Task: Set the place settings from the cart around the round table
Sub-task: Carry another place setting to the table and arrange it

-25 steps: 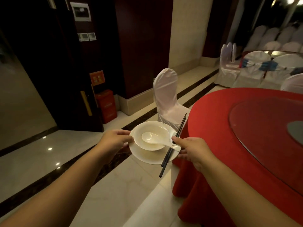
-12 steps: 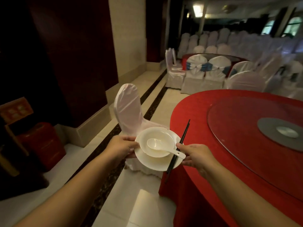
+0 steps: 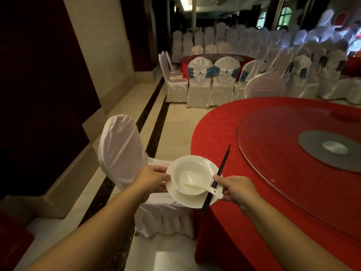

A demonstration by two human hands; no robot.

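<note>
Both hands carry one place setting in the air at the near left edge of the round table (image 3: 254,122), which is draped in a red cloth. The left hand (image 3: 151,178) has its grip closed on the left rim of a white plate (image 3: 176,199), thumb on top and fingers below. A white bowl (image 3: 192,170) sits on the plate, and a white spoon (image 3: 195,181) lies in the bowl with its handle reaching right, over the bowl's rim. The right hand (image 3: 237,189) has its grip closed on the plate's right side, pinning a pair of black chopsticks (image 3: 219,173) against the rim; the chopsticks slant from near, below the plate, up and far toward the table. A large glass turntable (image 3: 273,145) covers the middle of the table. A white-covered chair (image 3: 121,149) stands just left of the table, below the plate. Far behind, more white-covered chairs (image 3: 213,75) crowd around another red table (image 3: 184,62)
</note>
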